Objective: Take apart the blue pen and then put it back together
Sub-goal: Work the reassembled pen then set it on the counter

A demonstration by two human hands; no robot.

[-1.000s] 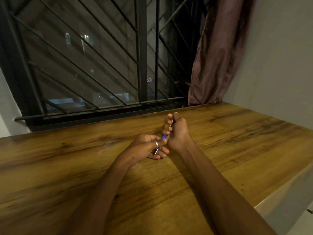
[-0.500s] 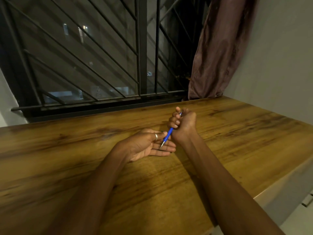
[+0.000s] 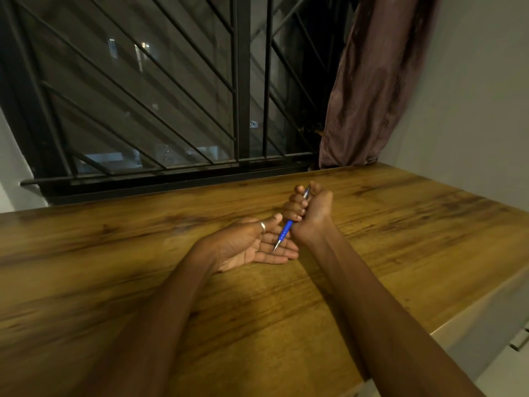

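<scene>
1. Slim blue plastic pen with a silver tip (image 3: 284, 232): enclosed in your right hand (image 3: 310, 209), tip slanting down over your left palm.
2. Left hand (image 3: 252, 245) lies spread, palm up, on the brown wood-grain desk (image 3: 400, 224), holding nothing.
3. Likely light, stiff, smooth; grip the blue barrel near the tip, twist gently.
</scene>
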